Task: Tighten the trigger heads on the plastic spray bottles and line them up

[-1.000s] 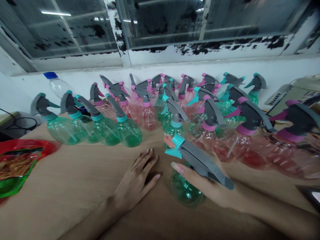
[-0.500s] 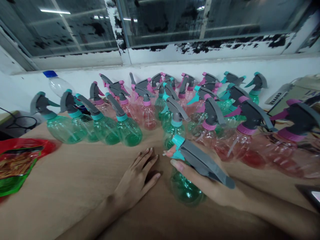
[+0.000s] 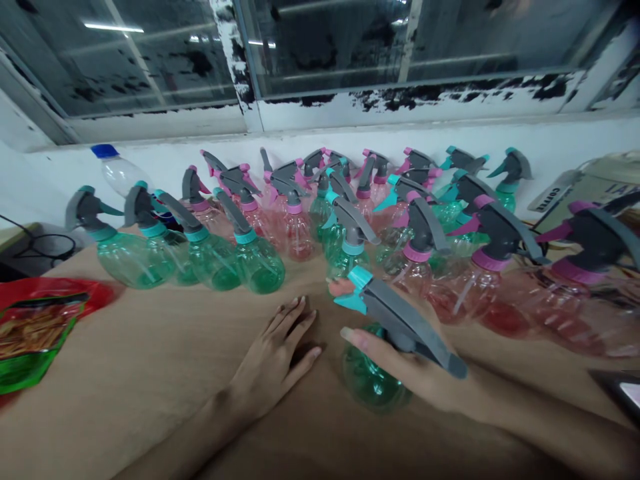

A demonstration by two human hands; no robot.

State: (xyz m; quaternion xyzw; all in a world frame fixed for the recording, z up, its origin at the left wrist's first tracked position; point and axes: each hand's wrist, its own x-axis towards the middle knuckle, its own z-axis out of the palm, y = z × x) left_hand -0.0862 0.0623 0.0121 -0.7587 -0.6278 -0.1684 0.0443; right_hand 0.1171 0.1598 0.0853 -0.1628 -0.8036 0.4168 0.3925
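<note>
My left hand point(image 3: 273, 353) lies flat on the wooden table point(image 3: 165, 373), its fingers stretched out and nothing in them. To its right, my right hand point(image 3: 430, 373) is wrapped round the neck of a green spray bottle point(image 3: 375, 380). That bottle has a grey spray head with a teal nozzle and trigger pointing left. My thumb crosses the near side, while the other fingers are mostly hidden behind the head. Just beyond stands another green spray bottle point(image 3: 353, 250). A pink spray bottle point(image 3: 417, 253) with a magenta collar is beside that one.
Several green and pink spray bottles line the back of the table below a window point(image 3: 320, 47). At left are a red and green snack packet point(image 3: 43, 333) and a clear bottle with a blue cap point(image 3: 117, 167). A carton point(image 3: 590, 180) and a dark device point(image 3: 617, 393) are at right.
The spray head in my right hand has shifted very slightly, and my right thumb sits a little lower from the trigger. My left hand stays in place.
</note>
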